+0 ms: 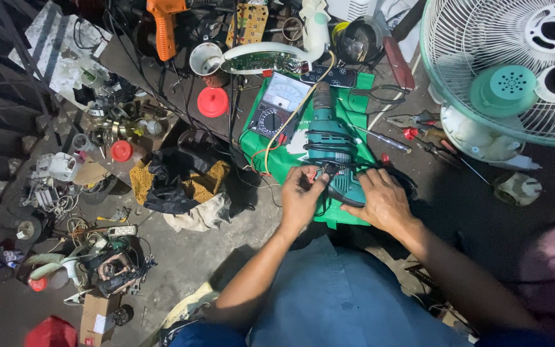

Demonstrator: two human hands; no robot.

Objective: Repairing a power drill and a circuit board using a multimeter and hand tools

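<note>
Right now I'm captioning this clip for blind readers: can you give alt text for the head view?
Seen from above, a person's left hand and right hand work at the handle end of a teal power drill lying on a green mat on a cluttered floor. An analog multimeter lies beside the drill, a white fan guard at upper right.

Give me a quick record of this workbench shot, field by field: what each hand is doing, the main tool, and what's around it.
Left hand: pinching a small part at the drill's handle end
Right hand: resting on the drill's handle, steadying it
Main tool: teal electric drill, lying on a green mat
Meter: analog multimeter, beside the drill on its left in the view
Upper right: white fan guard
Right of mat: pliers, screwdriver
Top left: orange tool
Floor, left: scattered parts and wires
</note>
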